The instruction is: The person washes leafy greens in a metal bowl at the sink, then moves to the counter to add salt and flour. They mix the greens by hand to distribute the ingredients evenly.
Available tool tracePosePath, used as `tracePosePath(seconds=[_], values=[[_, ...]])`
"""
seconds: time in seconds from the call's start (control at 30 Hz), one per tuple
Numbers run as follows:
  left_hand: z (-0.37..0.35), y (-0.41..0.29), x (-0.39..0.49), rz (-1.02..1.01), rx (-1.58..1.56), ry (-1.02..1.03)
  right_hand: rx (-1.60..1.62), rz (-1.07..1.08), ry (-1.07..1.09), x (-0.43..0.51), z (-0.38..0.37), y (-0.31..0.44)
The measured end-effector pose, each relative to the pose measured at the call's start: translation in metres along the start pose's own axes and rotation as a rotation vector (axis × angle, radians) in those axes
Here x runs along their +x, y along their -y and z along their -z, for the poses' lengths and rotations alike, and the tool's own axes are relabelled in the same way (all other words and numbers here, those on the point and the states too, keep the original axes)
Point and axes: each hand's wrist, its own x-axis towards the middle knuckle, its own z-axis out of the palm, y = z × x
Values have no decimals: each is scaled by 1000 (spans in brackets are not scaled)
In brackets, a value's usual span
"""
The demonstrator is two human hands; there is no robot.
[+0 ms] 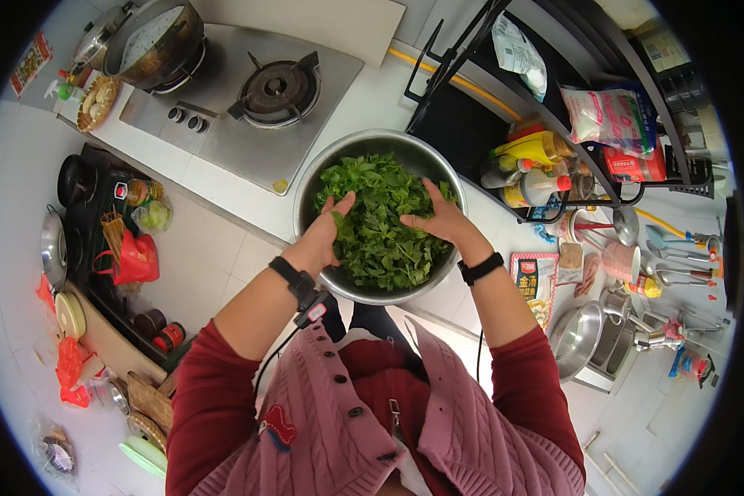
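A wide stainless steel bowl [457, 248] stands at the counter's front edge before me, heaped with leafy green herbs or celery leaves [384, 223]. My left hand [323, 239] reaches over the bowl's left side, fingers spread against the leaves. On the opposite side, my right hand [441, 217] touches the greens with thumb and forefinger wide apart. Some fingertips of both hands are hidden among the leaves. Neither hand is seen closed around a bunch.
A gas stove [223, 155] lies beyond the bowl to the left, with a blackened wok [161, 62] on its far burner. A black rack [431, 93] with bottles and packets stands at the right. Farther right are a steel basin [580, 341] and a sink [614, 350].
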Motion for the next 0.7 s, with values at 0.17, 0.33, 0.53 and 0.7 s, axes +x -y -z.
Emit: tracePosePath(seconds=[0.17,0.33,0.53,0.7], values=[[-34,14,26,52,-289,103,688,-130,351,37,-45,-27],[-39,29,57,-41,-459,179,794,39,207,35,-61,-23],[-13,52,94,-299,-362,-27,242,305,-152,-13,-31,1],[5,58,110,-395,-428,97,180,418,-208,-50,-13,29]])
